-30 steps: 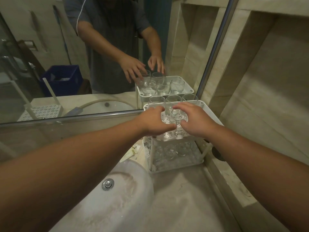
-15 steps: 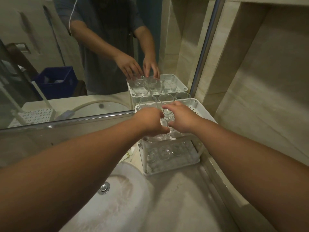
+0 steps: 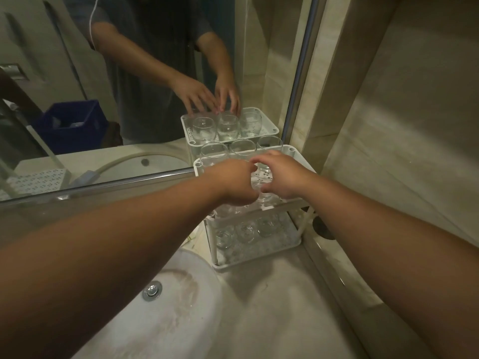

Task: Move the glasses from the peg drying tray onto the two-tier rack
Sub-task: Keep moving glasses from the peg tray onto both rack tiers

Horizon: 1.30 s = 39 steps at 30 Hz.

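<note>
- You are at the placing step: both hands are over the top tier of the two-tier rack (image 3: 290, 151), which stands at the counter's back right corner against the mirror.
- Your left hand (image 3: 233, 182) and right hand (image 3: 282, 177) curl around glasses (image 3: 261, 195) near the tier's front edge; whether either really grips is unclear.
- Next, I judge, set them upright and let go gently.
- The peg drying tray is out of view.

clear glasses (image 3: 245, 231) stand on both tiers of white rack (image 3: 261, 257).
</note>
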Available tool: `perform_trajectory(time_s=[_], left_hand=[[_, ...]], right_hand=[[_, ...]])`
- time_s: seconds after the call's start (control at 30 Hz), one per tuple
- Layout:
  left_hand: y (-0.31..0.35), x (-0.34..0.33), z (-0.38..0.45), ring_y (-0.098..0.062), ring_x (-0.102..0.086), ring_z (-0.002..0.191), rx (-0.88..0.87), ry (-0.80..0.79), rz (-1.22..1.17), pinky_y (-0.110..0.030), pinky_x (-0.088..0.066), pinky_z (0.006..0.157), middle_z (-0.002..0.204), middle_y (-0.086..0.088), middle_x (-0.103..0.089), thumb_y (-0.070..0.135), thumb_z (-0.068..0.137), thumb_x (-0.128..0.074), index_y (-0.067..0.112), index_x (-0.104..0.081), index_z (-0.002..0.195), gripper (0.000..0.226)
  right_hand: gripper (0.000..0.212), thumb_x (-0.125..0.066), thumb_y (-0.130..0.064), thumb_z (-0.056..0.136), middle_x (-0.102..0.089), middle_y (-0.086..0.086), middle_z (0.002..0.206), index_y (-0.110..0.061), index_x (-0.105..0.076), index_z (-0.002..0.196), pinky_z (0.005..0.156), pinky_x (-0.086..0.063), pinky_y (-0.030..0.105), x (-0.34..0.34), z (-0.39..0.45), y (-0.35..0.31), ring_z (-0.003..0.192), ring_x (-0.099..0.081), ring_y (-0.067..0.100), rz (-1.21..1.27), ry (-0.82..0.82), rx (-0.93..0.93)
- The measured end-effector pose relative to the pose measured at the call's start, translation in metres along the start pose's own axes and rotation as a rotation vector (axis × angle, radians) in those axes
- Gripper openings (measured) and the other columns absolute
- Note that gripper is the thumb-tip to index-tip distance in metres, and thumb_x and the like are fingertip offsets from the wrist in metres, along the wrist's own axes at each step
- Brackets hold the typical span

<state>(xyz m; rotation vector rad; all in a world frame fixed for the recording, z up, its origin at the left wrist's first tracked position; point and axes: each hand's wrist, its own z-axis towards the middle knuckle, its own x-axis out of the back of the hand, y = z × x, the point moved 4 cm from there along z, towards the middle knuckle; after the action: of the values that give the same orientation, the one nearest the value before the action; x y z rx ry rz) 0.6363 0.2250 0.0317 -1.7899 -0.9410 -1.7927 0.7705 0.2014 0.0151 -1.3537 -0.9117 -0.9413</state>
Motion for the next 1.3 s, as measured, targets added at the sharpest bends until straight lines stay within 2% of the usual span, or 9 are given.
perform_trajectory(time_s=[0.1,0.17,0.27,0.47,0.67,0.77,0.97,1.17,1.3], left_hand=[[0.007,0.002,0.004,-0.022,-0.048,0.133,-0.013,-0.051,-0.001,-0.043,-0.047,0.103,0.148,0.002,-0.049,0.032,0.084,-0.057,0.032,-0.036,0.151,0.07],[0.013,0.004,0.008,-0.023,-0.047,0.134,-0.018,-0.081,-0.008,-0.044,-0.046,0.105,0.15,0.001,-0.048,0.027,0.083,-0.055,0.033,-0.035,0.151,0.07],[0.025,0.004,0.014,-0.024,-0.046,0.135,-0.041,-0.089,0.009,-0.039,-0.044,0.106,0.151,-0.001,-0.045,0.022,0.086,-0.053,0.032,-0.036,0.151,0.068],[0.044,-0.003,0.024,-0.026,-0.045,0.135,-0.072,-0.098,0.033,-0.04,-0.045,0.104,0.151,-0.003,-0.046,0.024,0.09,-0.05,0.032,-0.029,0.154,0.067],[0.055,-0.01,0.028,-0.025,-0.042,0.138,-0.105,-0.11,0.005,-0.029,-0.04,0.1,0.157,-0.003,-0.038,0.015,0.093,-0.049,0.028,-0.023,0.156,0.07],[0.06,-0.013,0.03,-0.025,-0.041,0.139,-0.119,-0.118,-0.03,-0.028,-0.039,0.099,0.158,-0.002,-0.037,0.014,0.094,-0.05,0.028,-0.021,0.156,0.07],[0.074,-0.014,0.032,-0.026,-0.04,0.14,-0.154,-0.099,-0.055,-0.029,-0.04,0.102,0.159,-0.004,-0.033,-0.002,0.087,-0.045,0.026,-0.023,0.156,0.078],[0.073,-0.016,0.032,-0.023,-0.036,0.143,-0.169,-0.085,-0.108,-0.03,-0.039,0.108,0.158,-0.003,-0.035,-0.005,0.086,-0.044,0.025,-0.025,0.156,0.078],[0.069,-0.018,0.033,-0.021,-0.036,0.143,-0.179,-0.084,-0.136,-0.031,-0.037,0.111,0.159,0.001,-0.035,0.001,0.091,-0.052,0.028,-0.026,0.155,0.075]], right_hand=[[0.076,-0.083,-0.023,0.075,-0.039,-0.004,0.147,-0.036,-0.045,0.14,0.098,-0.033,0.024,0.006,-0.003,0.014,0.131,-0.042,0.017,-0.018,-0.023,-0.005],[0.076,-0.083,-0.025,0.075,-0.04,-0.004,0.147,-0.037,-0.046,0.14,0.101,-0.034,0.027,0.012,-0.005,0.021,0.131,-0.041,0.017,-0.03,-0.038,-0.006],[0.077,-0.084,-0.025,0.073,-0.042,-0.004,0.146,-0.038,-0.046,0.139,0.105,-0.038,0.034,0.019,-0.009,0.031,0.13,-0.043,0.018,-0.009,-0.075,-0.027],[0.077,-0.085,-0.021,0.073,-0.045,-0.003,0.144,-0.035,-0.048,0.138,0.097,-0.038,0.029,0.027,-0.014,0.049,0.128,-0.046,0.018,0.021,-0.11,-0.067],[0.075,-0.085,-0.02,0.073,-0.046,-0.004,0.142,-0.034,-0.049,0.137,0.09,-0.034,0.024,0.034,-0.023,0.062,0.126,-0.046,0.016,0.005,-0.082,-0.068],[0.074,-0.085,-0.02,0.072,-0.046,-0.005,0.142,-0.035,-0.05,0.135,0.091,-0.035,0.025,0.037,-0.028,0.07,0.126,-0.046,0.015,0.012,-0.078,-0.082],[0.074,-0.085,-0.022,0.073,-0.044,-0.004,0.144,-0.039,-0.047,0.135,0.099,-0.04,0.032,0.042,-0.037,0.08,0.129,-0.046,0.018,-0.017,-0.086,-0.115],[0.075,-0.084,-0.023,0.073,-0.044,-0.004,0.144,-0.038,-0.047,0.136,0.093,-0.037,0.028,0.042,-0.039,0.081,0.128,-0.046,0.019,-0.028,-0.07,-0.099],[0.068,-0.084,-0.03,0.072,-0.046,-0.007,0.143,-0.038,-0.052,0.132,0.101,-0.042,0.034,0.048,-0.035,0.079,0.128,-0.046,0.015,0.031,-0.125,-0.122]])
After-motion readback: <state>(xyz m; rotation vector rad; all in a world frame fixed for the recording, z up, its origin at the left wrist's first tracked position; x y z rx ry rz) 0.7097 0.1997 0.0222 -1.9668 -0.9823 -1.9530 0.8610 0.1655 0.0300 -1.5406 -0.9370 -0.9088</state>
